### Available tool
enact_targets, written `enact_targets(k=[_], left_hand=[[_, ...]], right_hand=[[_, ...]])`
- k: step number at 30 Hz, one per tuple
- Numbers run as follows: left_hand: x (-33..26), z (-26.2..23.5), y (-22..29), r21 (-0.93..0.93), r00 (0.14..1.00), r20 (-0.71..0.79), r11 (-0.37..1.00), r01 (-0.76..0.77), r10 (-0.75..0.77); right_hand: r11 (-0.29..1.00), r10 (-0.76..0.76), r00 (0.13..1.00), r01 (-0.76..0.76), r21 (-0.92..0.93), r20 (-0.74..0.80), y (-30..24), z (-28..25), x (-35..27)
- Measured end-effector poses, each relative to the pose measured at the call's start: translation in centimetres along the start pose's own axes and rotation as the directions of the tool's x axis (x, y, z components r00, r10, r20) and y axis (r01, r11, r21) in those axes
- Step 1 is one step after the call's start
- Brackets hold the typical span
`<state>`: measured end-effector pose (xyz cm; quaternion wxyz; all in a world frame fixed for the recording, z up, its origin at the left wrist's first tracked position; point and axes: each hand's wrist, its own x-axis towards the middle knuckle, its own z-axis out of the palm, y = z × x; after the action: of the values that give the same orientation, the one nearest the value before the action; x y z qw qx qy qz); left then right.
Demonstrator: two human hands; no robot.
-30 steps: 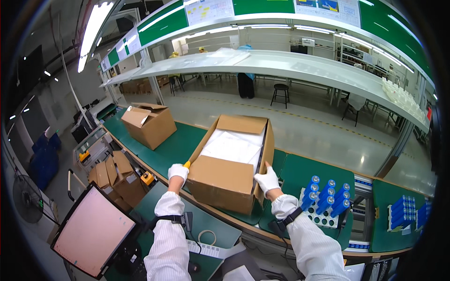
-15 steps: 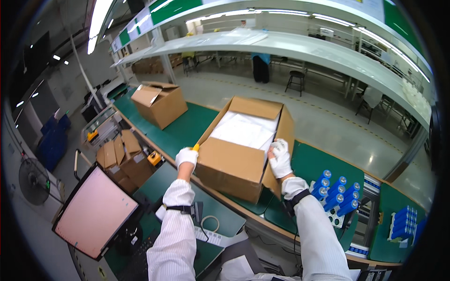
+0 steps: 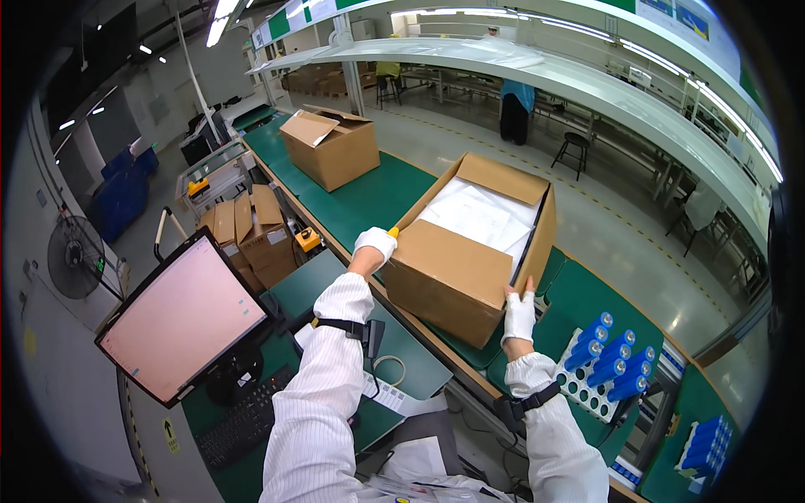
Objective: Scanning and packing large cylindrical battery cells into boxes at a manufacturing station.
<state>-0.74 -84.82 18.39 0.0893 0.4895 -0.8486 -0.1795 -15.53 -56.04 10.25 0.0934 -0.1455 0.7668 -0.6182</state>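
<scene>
A large brown cardboard box point(image 3: 449, 267) stands on the green bench in front of me. White sheets or flat bags point(image 3: 482, 216) fill its opening; its far flap stands up and its near flap lies partly over them. My left hand point(image 3: 375, 246), in a white fingerless glove, is closed around a small yellow object point(image 3: 393, 232) at the box's left edge. Most of that object is hidden, so I cannot tell its kind. My right hand point(image 3: 519, 318), gloved alike, rests against the box's near right corner with fingers stretched upward and apart, gripping nothing.
Blue cylindrical cells point(image 3: 610, 360) stand in a white holder on the right, with another blue group point(image 3: 704, 444) beyond. Another open carton point(image 3: 331, 149) is farther left on the bench. A monitor point(image 3: 184, 314), keyboard point(image 3: 243, 419) and tape roll point(image 3: 389, 370) are near left. A long shelf point(image 3: 503, 60) runs overhead.
My right hand has let go of the box's right flap and moved down to the near right corner. The left hand stays at the left edge with the yellow object. The view has shifted.
</scene>
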Motion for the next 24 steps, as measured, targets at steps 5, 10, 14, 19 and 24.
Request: enact_targets(k=[5,10,14,19,24], left_hand=[[-5.2,0.4,0.9,0.004,1.0,0.0,1.0,0.008,-0.008],[-13.0,-0.2,1.9,-0.094,0.993,-0.018,0.989,0.116,-0.118],[-17.7,0.5,3.6,-0.164,0.979,-0.015,0.967,0.196,-0.201],[-19.3,-0.1,1.5,-0.174,0.998,-0.057,0.985,-0.023,0.013],[-23.2,-2.6,-7.2,-0.337,0.902,-0.43,0.919,-0.206,0.045]], right_hand=[[0.799,0.043,0.992,-0.104,0.592,0.117,0.8,-2.6,1.7],[0.623,-0.066,0.908,-0.286,0.728,0.413,1.3,-5.3,4.3],[0.723,-0.134,0.866,-0.246,0.645,0.481,2.9,-7.5,8.0],[0.932,-0.23,0.958,0.167,0.322,0.17,5.2,-10.6,11.1],[0.574,-0.803,0.536,0.813,-0.098,-0.263,-6.0,-8.9,-6.2]])
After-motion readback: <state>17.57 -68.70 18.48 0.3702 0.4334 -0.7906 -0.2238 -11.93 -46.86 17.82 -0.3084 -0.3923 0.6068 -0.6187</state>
